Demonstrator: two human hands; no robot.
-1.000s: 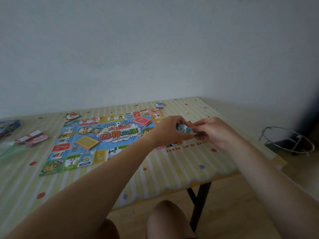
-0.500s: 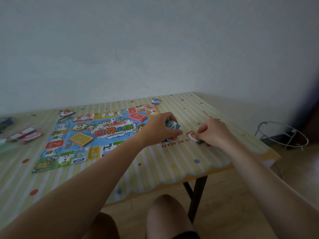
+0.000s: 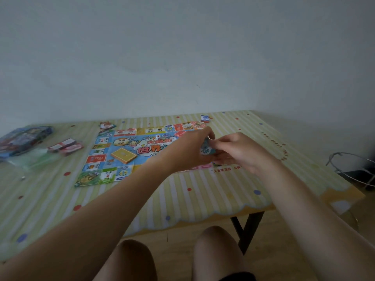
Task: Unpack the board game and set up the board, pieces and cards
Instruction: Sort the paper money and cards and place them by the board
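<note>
Over the board's (image 3: 125,142) right edge, our right hand (image 3: 239,151) has come back from the table (image 3: 203,195) to the wad of play money (image 3: 206,149) that our left hand (image 3: 188,151) grips, and pinches its top 100 note, so dealing goes on. 1 yellow deck (image 3: 123,155) lies on the board and the wrapped red packs (image 3: 67,146) wait at left. Our left forearm hides the board's near corner.

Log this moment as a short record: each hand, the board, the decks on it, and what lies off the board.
left hand: grips a small play-money stack, "100" showing
right hand: fingertips pinch the same stack from the other side
board: unfolded flat on the striped tablecloth
decks on board: yellow deck; red deck, partly hidden behind the left hand
off board: game box and wrapped red packs at far left; small blue piece near the far edge
</note>
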